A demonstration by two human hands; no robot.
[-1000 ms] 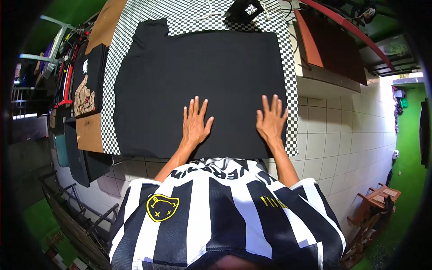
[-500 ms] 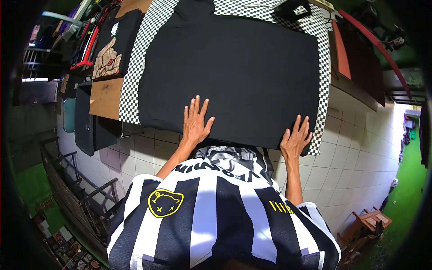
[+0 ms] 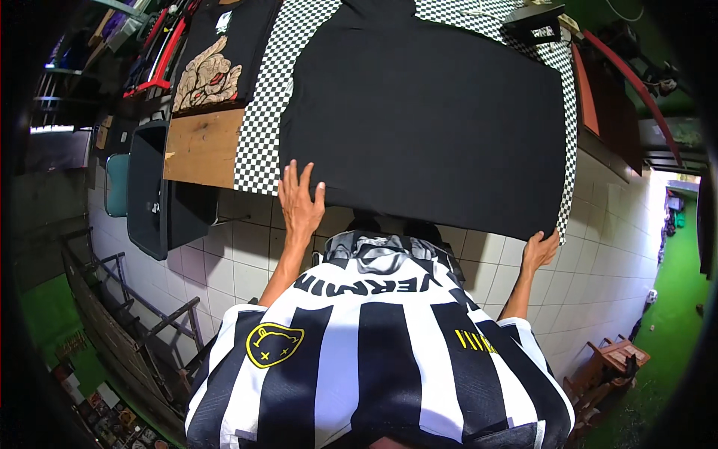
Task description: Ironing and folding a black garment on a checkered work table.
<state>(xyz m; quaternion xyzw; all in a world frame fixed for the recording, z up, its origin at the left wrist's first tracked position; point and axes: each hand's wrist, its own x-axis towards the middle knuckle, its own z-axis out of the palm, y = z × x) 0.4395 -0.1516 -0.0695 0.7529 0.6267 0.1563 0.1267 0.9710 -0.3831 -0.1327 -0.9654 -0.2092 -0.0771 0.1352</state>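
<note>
Black shirt (image 3: 426, 120) above both hands

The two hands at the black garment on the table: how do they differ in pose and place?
The left hand lies flat with fingers spread on the near edge of the black garment; the right hand is curled at its lower right corner, fingers hidden under the cloth. The left hand sits higher, over the checkered cover; the right hand is lower, off the table's edge, in front of the white tiled wall. Both are bare and touch the same garment.
</note>
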